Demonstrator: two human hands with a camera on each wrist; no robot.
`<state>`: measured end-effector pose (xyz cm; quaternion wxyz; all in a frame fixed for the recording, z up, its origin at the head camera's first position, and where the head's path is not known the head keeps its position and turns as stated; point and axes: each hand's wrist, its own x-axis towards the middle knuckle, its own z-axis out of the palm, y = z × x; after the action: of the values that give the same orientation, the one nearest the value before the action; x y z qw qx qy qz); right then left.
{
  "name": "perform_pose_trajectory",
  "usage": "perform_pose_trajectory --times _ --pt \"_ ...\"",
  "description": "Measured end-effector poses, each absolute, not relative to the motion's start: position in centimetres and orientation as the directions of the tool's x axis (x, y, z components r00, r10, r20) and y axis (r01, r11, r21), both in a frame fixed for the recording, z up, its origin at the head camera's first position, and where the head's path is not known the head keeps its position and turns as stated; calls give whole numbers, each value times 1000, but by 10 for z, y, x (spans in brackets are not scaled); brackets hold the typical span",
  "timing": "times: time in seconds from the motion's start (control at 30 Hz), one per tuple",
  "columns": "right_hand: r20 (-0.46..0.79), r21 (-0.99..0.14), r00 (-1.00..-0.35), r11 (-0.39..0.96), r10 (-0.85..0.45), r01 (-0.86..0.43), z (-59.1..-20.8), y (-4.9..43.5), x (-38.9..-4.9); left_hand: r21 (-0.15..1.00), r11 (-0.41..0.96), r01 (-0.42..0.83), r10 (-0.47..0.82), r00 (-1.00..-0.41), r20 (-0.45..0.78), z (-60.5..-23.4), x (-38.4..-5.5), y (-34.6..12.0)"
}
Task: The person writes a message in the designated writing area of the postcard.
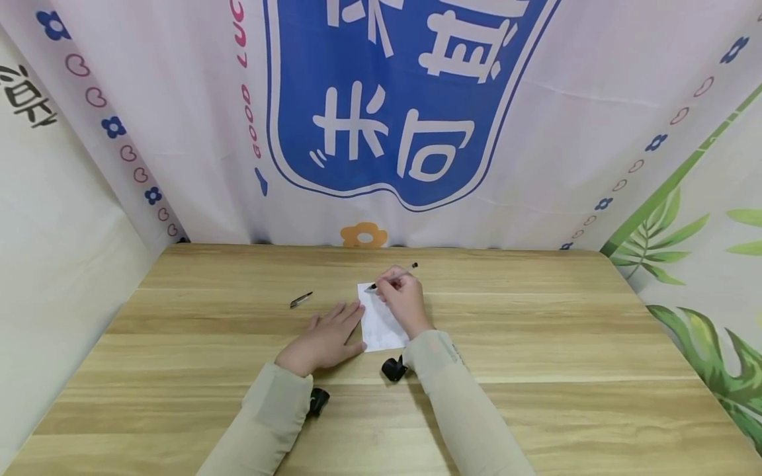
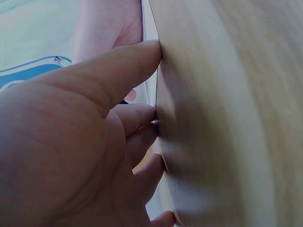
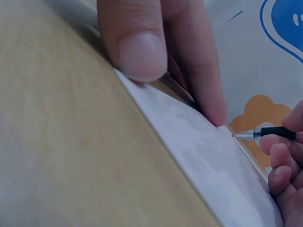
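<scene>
A small white sheet of paper [image 1: 381,327] lies on the wooden table. My right hand [image 1: 406,301] pinches a pen [image 1: 397,274] with a black grip and clear tip; its point is at the paper's upper left part. In the right wrist view the pen [image 3: 272,133] meets the sheet [image 3: 189,137] near its far edge. My left hand [image 1: 327,340] lies spread with its thumb and fingertips on the paper's left edge. The left wrist view shows those fingers [image 2: 135,66] pressing down, fairly straight. Any writing on the sheet is too faint to read.
A pen cap [image 1: 301,299] lies left of the paper on the table [image 1: 536,317]. Black wrist-camera housings [image 1: 393,369] show beside the sleeves. A printed curtain [image 1: 226,165] hangs along the table's back edge.
</scene>
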<state>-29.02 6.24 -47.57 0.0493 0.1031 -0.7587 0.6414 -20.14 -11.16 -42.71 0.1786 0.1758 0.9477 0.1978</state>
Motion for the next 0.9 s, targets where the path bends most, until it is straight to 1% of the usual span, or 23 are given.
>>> perform_pose_trajectory --times 0.7,0.9 --pt "227 -964 -971 125 -80 -235 -474 62 -289 437 860 264 405 -874 -269 -431 -203 -111" --pt "207 -968 -975 129 -82 -216 -473 62 -289 436 861 263 405 -873 -273 -430 -203 -112"
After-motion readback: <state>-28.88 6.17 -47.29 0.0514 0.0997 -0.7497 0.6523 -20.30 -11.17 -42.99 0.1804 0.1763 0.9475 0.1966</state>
